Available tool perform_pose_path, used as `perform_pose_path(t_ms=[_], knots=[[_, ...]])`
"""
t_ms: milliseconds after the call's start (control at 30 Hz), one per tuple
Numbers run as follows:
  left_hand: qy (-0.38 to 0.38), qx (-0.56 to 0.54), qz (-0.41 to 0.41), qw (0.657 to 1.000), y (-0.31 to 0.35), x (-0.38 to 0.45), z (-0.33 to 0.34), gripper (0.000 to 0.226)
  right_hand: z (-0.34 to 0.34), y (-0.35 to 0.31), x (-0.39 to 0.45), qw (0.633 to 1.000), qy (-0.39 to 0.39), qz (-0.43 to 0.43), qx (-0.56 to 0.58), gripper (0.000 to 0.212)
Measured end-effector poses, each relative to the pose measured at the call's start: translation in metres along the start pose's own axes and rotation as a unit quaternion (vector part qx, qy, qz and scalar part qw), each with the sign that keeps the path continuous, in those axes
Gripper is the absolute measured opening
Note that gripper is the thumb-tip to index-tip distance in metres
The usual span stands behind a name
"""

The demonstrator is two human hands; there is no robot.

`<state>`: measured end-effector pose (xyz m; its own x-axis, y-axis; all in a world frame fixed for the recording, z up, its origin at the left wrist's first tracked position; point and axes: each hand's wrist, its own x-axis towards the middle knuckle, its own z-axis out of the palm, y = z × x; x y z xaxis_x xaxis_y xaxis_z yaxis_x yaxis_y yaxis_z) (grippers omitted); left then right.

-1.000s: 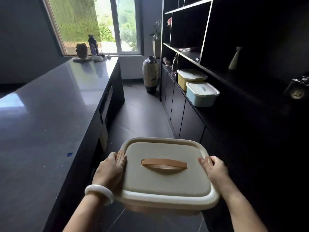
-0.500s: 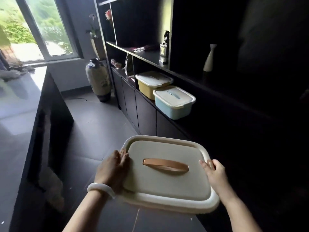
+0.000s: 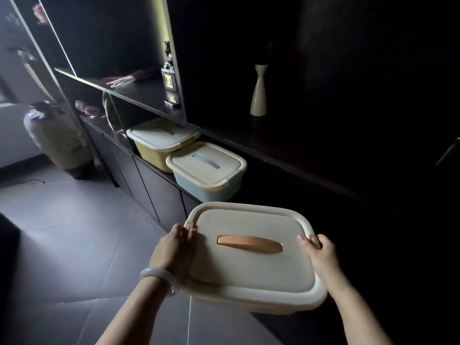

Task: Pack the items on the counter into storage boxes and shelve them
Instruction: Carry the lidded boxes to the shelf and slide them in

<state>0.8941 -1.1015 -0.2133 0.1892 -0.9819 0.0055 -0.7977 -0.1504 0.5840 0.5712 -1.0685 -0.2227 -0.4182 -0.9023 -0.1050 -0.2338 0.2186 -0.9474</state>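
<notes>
Between my two hands, out in front of me above the grey floor tiles (image 3: 74, 220), I carried a cream storage box (image 3: 251, 267) with its lid on. It lay flat, lid up, its long side running left to right across me, and the tan handle (image 3: 249, 244) on the lid ran the same way. My left hand (image 3: 174, 250) gripped the left end with the fingers curled over the rim beside a tan clip, a pale bangle (image 3: 159, 276) on that wrist. My right hand (image 3: 321, 252) gripped the right end, thumb lying on the lid's edge. The box hung just short of the dark shelf (image 3: 286, 170), not on it. On that shelf, further off, stood a blue box (image 3: 206, 175) with a blue handle and, touching it behind, a yellow box (image 3: 159, 145), both closed. I could read no writing on any lid. A pale slim vase (image 3: 258, 94) stood on the shelf above, and a big floor jar (image 3: 58, 140) stood far left.
</notes>
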Motion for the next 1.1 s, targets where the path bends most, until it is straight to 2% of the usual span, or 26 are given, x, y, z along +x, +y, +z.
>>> perform_pose_path(t_ms=[267, 400, 633, 933, 1100], knots=[[-0.090, -0.057, 0.027, 0.994, 0.030, 0.086, 0.053, 0.043, -0.005, 0.009, 0.049, 0.995, 0.072, 0.068, -0.020, 0.028], [-0.137, -0.039, 0.058, 0.988, 0.044, 0.128, 0.084, 0.038, -0.008, 0.017, 0.056, 0.986, 0.128, 0.096, -0.046, 0.029], [-0.152, -0.094, 0.118, 0.977, 0.059, 0.171, 0.118, 0.029, -0.001, 0.032, 0.064, 0.959, 0.215, 0.152, -0.106, 0.036], [-0.165, -0.111, 0.175, 0.964, 0.069, 0.211, 0.128, 0.030, 0.016, 0.024, 0.087, 0.941, 0.241, 0.191, -0.141, 0.035], [-0.209, -0.156, 0.235, 0.936, 0.047, 0.192, 0.109, 0.030, 0.018, 0.021, 0.091, 0.936, 0.244, 0.206, -0.152, 0.044]])
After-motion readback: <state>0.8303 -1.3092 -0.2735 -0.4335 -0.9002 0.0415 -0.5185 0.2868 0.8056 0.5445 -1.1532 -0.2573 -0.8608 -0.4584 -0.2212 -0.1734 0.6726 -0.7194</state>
